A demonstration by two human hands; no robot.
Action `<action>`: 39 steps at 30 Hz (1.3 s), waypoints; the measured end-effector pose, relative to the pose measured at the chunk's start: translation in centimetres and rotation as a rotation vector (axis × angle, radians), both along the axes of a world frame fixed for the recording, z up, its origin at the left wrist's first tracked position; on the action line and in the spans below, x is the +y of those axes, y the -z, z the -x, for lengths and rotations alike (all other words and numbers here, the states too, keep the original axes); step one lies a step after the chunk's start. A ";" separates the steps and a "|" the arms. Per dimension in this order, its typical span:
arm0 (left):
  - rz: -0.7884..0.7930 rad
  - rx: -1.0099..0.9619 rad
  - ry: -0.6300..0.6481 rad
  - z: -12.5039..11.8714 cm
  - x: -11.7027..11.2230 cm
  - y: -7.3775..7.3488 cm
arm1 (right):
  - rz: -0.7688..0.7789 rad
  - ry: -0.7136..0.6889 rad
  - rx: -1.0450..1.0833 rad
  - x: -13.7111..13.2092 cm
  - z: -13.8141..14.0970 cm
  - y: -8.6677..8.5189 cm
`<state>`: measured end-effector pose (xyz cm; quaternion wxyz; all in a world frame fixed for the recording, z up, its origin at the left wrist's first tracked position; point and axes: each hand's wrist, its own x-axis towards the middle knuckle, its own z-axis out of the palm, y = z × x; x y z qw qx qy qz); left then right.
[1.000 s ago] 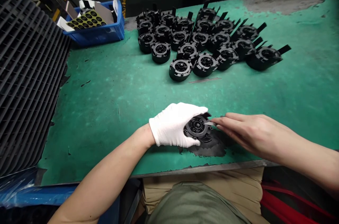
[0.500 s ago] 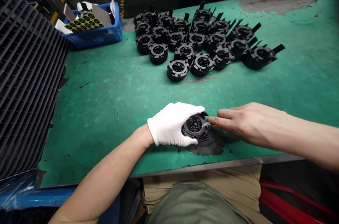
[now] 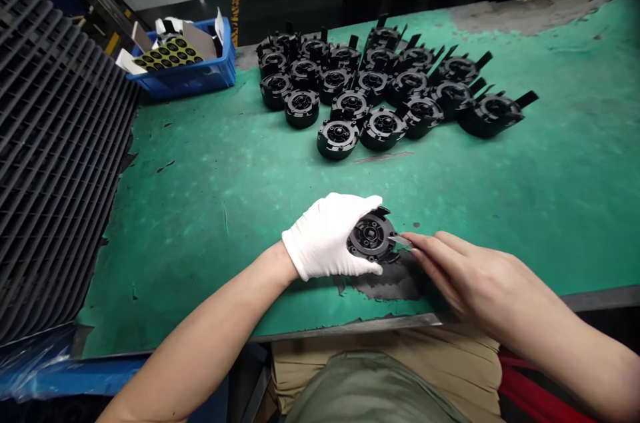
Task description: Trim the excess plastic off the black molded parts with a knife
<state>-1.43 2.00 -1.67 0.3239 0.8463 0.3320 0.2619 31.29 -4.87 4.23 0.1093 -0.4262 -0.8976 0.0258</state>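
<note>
My left hand (image 3: 327,236), in a white glove, is wrapped round a black round plastic housing (image 3: 371,236) from its left side. The housing's ringed face with a hub in the middle points up at me. Bare, my right hand (image 3: 465,270) pinches a small knife blade (image 3: 400,241) between thumb and fingers. The blade's tip reaches the right rim of the housing; whether it touches is hard to tell. Any handle is hidden within the fingers.
Several similar black housings (image 3: 339,137) stand grouped at the back of the green table (image 3: 210,176). A blue bin (image 3: 187,76) with a sheet of round stickers (image 3: 167,55) sits at the back left. Grey ribbed racks (image 3: 50,143) rise along the left edge.
My right hand has come lower and turned, its blade now at the housing's right rim. My left hand keeps its hold. The view has shifted slightly.
</note>
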 end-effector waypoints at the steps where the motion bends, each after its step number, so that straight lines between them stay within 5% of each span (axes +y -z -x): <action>1: -0.004 0.000 0.000 0.1 0.0 0.0 | -0.035 -0.001 -0.026 -0.4 0.2 0.2; 39: -0.093 0.043 0.009 0.3 -0.5 -0.9 | -0.171 0.030 -0.254 -2.3 3.4 -2.2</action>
